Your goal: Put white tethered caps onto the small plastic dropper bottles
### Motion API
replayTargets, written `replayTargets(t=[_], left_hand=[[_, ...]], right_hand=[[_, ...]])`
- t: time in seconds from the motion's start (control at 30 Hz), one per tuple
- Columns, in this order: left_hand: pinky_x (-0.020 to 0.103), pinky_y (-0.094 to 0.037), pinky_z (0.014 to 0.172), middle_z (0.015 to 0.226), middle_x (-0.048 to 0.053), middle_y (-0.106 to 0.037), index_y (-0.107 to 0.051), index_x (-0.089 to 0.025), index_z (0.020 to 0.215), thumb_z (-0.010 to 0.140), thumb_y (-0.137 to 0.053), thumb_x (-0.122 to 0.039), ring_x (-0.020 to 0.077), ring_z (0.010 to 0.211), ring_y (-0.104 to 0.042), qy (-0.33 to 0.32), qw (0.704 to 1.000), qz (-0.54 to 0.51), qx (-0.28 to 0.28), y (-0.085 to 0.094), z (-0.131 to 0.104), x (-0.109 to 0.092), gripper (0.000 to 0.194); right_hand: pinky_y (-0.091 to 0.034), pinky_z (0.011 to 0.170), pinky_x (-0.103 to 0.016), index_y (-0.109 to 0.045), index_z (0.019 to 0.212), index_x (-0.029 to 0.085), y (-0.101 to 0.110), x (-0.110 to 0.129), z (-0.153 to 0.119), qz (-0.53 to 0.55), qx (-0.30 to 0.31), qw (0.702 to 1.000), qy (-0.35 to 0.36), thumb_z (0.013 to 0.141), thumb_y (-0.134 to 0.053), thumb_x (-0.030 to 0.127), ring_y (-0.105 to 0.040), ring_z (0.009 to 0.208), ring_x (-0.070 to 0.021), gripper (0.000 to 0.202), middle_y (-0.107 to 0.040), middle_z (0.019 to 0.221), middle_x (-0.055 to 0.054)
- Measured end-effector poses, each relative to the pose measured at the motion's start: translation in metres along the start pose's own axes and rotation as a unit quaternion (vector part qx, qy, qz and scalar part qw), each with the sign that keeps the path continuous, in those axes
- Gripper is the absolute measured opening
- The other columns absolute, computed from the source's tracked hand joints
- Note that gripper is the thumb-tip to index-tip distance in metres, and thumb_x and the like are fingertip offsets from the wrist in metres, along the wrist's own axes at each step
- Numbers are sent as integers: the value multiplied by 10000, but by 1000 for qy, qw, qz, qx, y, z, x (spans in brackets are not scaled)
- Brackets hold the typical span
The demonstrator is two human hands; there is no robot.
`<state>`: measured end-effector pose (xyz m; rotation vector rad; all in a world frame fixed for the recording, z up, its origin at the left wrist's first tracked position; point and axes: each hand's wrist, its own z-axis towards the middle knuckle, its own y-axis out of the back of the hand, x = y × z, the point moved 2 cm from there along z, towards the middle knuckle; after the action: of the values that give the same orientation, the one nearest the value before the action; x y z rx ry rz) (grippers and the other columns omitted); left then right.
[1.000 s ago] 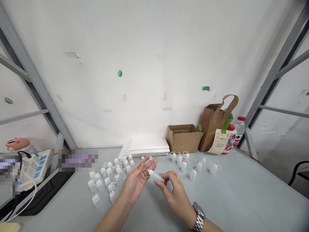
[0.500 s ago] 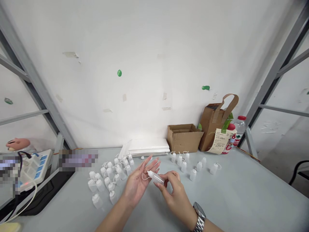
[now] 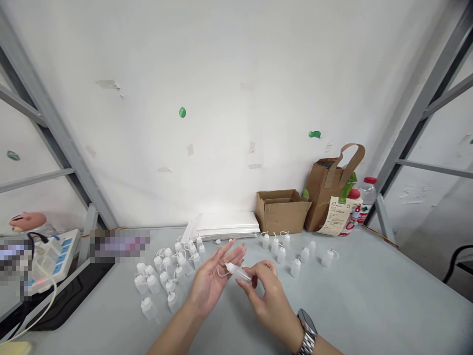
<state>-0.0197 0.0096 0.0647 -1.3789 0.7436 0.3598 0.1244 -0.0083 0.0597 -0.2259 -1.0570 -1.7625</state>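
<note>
My right hand [image 3: 266, 287] pinches the base of a small translucent squeeze bottle [image 3: 241, 274] between thumb and fingers. The bottle lies tilted, its white nozzle top pointing left toward my other palm, and a thin loop strap [image 3: 219, 270] hangs from it. My left hand [image 3: 214, 281] is open, palm up with fingers stretched out, right beside the nozzle; whether it touches the strap I cannot tell. Several similar bottles [image 3: 167, 265] stand on the grey table left of my hands. A looser group of bottles [image 3: 281, 254] stands to the right.
At the back are a stack of white sheets [image 3: 227, 224], an open cardboard box [image 3: 284, 217], a brown paper bag [image 3: 321, 197] and a red-capped water bottle [image 3: 367, 199]. A power strip [image 3: 59, 261] with cables lies at the left, near a black glossy panel [image 3: 70, 298].
Almost nothing differs. My hands and the squeeze bottle keep nearly the same place, with only a very slight shift of the left fingers.
</note>
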Motion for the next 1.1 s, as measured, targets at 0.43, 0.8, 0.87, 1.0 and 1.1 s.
replayTargets(t=[0.43, 0.8, 0.87, 1.0, 1.1], left_hand=[[422, -230, 1081, 1226, 59, -564, -632, -98, 1031, 911, -284, -197, 229, 1238, -389, 60, 992, -112, 26, 3, 1, -1, 381], [431, -273, 1061, 1244, 74, -548, -640, -87, 998, 878, -331, -124, 242, 1260, -350, 69, 991, -111, 25, 7, -1, 1, 333], [431, -284, 1055, 1251, 84, -542, -631, -93, 1013, 875, -346, -130, 243, 1265, -341, 68, 993, -94, 17, 5, -1, 0, 319], [419, -301, 1040, 1272, 99, -523, -569, -123, 1118, 888, -356, -203, 236, 1262, -350, 58, 996, -71, 2, 3, 1, -3, 323], [377, -326, 1020, 1303, 112, -488, -531, -133, 1162, 893, -359, -319, 223, 1261, -354, 53, 997, -57, -24, 2, 3, -6, 369]], right_hand=[[-357, 785, -390, -485, 862, 188, 0, 3, -3, 8, 2, 1000, 25, 845, -471, 161, -490, 637, -144, 34, -505, 709, 5], [-365, 790, -387, -499, 878, 196, 2, 6, -5, 1, -8, 999, 40, 832, -474, 149, -487, 635, -143, 70, -505, 714, 3], [-367, 780, -387, -497, 868, 198, 2, 7, -5, -1, -4, 999, 38, 836, -470, 156, -476, 632, -146, 60, -500, 707, 2], [-369, 762, -385, -494, 853, 200, 2, 5, -3, -3, -18, 1000, 23, 852, -459, 183, -463, 626, -151, 39, -491, 687, 3], [-383, 732, -365, -501, 841, 198, 3, 1, -2, 4, -52, 998, -25, 864, -465, 230, -475, 654, -163, 53, -499, 676, -1]])
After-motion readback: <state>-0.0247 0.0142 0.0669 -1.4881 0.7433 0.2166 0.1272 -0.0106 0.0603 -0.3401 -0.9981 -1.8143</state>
